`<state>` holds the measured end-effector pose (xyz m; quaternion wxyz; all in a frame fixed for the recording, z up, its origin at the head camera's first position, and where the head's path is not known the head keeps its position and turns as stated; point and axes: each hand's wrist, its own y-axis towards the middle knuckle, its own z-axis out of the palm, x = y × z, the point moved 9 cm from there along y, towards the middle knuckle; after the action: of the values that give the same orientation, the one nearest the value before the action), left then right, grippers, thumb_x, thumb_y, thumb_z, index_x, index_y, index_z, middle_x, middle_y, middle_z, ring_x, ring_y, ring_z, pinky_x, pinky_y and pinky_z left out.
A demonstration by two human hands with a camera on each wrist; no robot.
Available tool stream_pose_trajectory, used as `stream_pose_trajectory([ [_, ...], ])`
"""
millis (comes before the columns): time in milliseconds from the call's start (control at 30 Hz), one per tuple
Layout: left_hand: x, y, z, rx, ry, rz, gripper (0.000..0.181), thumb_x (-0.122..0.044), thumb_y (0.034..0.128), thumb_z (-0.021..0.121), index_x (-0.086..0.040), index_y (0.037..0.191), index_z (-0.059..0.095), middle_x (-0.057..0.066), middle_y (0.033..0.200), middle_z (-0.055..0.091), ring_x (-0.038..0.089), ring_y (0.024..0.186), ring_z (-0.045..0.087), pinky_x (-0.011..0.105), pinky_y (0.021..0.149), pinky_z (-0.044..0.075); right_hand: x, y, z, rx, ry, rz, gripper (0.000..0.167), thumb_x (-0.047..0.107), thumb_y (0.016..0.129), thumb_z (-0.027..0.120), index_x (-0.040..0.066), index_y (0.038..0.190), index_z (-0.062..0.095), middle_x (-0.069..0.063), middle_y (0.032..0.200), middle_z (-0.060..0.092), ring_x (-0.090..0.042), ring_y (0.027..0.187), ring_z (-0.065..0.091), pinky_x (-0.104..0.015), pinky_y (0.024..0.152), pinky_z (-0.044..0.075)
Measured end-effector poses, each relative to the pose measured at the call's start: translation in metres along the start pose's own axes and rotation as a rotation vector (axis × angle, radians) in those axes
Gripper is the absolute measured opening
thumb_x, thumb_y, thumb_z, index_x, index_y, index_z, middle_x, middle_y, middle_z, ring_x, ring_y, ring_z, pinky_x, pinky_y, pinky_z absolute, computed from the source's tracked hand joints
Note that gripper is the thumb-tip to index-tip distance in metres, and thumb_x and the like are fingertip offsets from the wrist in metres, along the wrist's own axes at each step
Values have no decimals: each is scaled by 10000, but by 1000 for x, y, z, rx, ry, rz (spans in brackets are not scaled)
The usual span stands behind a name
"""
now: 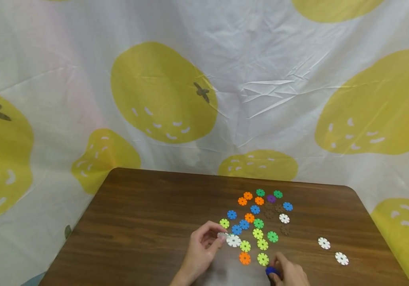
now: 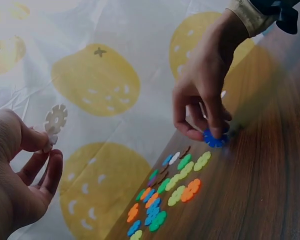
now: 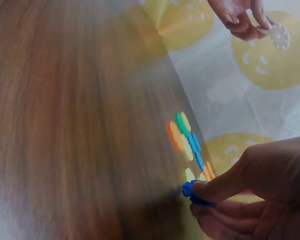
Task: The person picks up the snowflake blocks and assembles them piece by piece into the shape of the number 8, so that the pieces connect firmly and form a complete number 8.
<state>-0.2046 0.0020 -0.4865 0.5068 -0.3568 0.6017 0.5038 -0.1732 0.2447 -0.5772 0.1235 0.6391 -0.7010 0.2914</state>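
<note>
My left hand (image 1: 201,248) pinches a white notched plastic disc between thumb and fingers, raised above the table. A second white notched disc (image 1: 234,240) juts out from the pinched one, and the two look joined. By the front of the table, my right hand (image 1: 290,273) holds a dark blue notched disc (image 2: 215,139) between thumb and fingertips. In the right wrist view the blue plastic (image 3: 188,189) shows at two angles; whether it is one disc or two I cannot tell. Loose discs lie between and beyond the hands, among them a yellow-green disc (image 1: 263,259) beside the right hand.
Several flat discs are spread over the brown wooden table (image 1: 136,222), including an orange disc (image 1: 245,258), a green disc (image 1: 272,237) and a purple disc (image 1: 271,198). Two white discs, one nearer (image 1: 342,258), lie apart at right. A lemon-print curtain (image 1: 226,79) hangs behind.
</note>
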Motion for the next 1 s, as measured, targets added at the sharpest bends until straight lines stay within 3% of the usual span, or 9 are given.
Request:
stream_pose_trajectory([
  [100,0,-2,0,-1,-28,1,148,-22,937,670,28,1074,644,293,1074,650,79,871,638,244,766,602,19,-8,-11,-93,81,-93,249,5,813,792,153,938,637,45,772,692,-78,653,601,-255,576,516],
  [200,-2,-3,1,8,-50,21,161,-23,940,665,42,1084,635,323,1087,636,115,892,652,255,789,607,50,-21,-28,-244,212,-252,255,-32,797,799,150,929,679,66,752,702,-21,652,632,-190,583,555],
  [300,-5,-5,2,12,-45,60,165,-27,941,663,42,1087,634,313,1077,642,151,896,661,263,784,609,79,-36,-44,-379,329,-395,275,-55,777,811,153,913,694,81,751,716,5,659,659,-190,583,581],
  [367,-7,-7,3,7,-26,89,159,-33,946,660,36,1088,639,292,1065,647,145,899,656,261,775,606,94,-44,-53,-445,382,-449,289,-62,768,818,160,909,699,75,767,731,3,657,670,-200,574,583],
  [533,-13,-9,4,-13,8,153,136,-26,958,646,11,1089,660,224,1040,651,100,916,634,245,771,592,114,-52,-63,-492,455,-491,263,-56,798,805,155,925,714,31,808,754,-11,672,688,-192,582,576],
  [800,-16,-10,5,-28,8,193,156,-6,953,642,55,1096,655,217,1037,643,83,938,624,238,773,590,117,-52,-60,-495,491,-494,276,-97,780,799,132,911,719,26,794,751,-90,675,709,-194,605,583],
  [900,-15,-10,5,-34,13,176,153,29,949,633,62,1098,652,208,1044,643,62,945,619,234,768,588,116,-51,-59,-495,502,-463,277,-103,780,795,128,913,719,28,791,746,-75,670,699,-198,599,582],
  [1000,-13,-10,5,-40,17,117,167,60,942,626,29,1101,663,186,1062,648,37,948,611,231,776,586,116,-50,-57,-488,513,-466,281,-112,776,792,120,917,719,27,793,745,-64,662,689,-214,587,583],
])
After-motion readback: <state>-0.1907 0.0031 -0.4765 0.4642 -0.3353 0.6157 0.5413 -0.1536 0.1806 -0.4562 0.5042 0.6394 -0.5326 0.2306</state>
